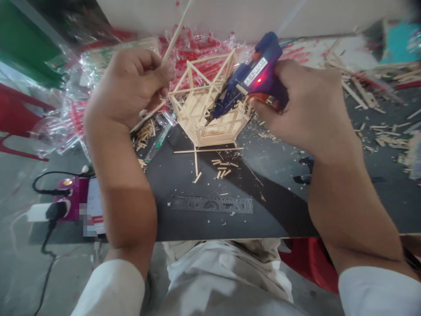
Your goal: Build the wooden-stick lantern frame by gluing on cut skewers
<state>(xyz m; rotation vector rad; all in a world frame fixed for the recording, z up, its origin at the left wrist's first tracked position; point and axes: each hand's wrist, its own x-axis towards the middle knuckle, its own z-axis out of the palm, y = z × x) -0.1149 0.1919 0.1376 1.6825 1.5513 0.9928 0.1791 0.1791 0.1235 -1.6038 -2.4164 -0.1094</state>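
Observation:
My left hand [131, 83] pinches a thin wooden stick [176, 35] that points up and away, at the left of a frame built of sticks. That stick frame [220, 131] has a slatted base and upright struts, and stands on the dark table. My right hand [299, 101] is wrapped round a blue glue gun [259, 74] with a lit red light. The gun's nozzle reaches down into the frame, near its front edge; whether the tip touches a stick is hard to tell. Loose sticks [210, 150] lie just in front of the frame.
A clear ruler [212, 204] lies near the table's front edge. Short stick pieces [223, 169] are scattered behind it. Clear and red plastic wrappers [72, 109] heap at the left and back. A purple power strip [74, 197] with plugs sits at the left. More stick scraps [391, 136] lie right.

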